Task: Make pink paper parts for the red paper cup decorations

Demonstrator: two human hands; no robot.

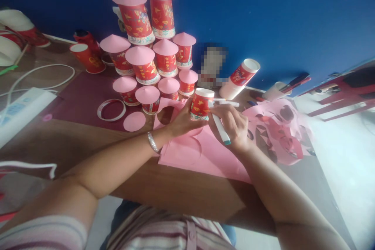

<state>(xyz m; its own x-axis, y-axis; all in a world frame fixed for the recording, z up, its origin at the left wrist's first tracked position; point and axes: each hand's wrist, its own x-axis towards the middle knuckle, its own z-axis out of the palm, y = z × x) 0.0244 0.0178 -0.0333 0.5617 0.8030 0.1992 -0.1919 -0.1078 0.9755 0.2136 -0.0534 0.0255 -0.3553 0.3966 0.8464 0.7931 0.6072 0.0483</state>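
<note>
My left hand is closed around a small red paper cup with gold stars and a white band patterned in green at its lower edge. In my right hand is a white marker with a green end cap. Its front end meets the cup's right side, though the tip itself is hidden. Under both hands lie sheets of pink paper, with a curved outline on one. To the left stand several decorated red cups topped with pink paper cones.
A stack of cups leans near the blue wall. Pink paper scraps lie at right by a pen holder. A white paper ring, a pink disc and a power strip are on the left.
</note>
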